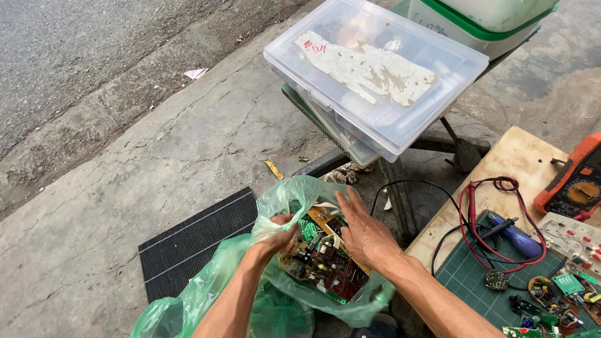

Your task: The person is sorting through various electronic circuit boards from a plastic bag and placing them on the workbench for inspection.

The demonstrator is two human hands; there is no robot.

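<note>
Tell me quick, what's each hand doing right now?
Left hand: closed, gripping the green plastic bag edge.
Right hand: open, fingers spread, resting on the circuit boards in the bag.

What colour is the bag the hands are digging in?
Translucent green bag, with circuit boards inside. Only the head view shows it.

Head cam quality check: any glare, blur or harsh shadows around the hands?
Head view: soft, even daylight, no harsh shadows; left hand and right hand sharp, no motion blur; mild sheen on the green plastic bag and the clear plastic bin; circuit boards legible; slight wide-angle stretch at the edges.
</note>
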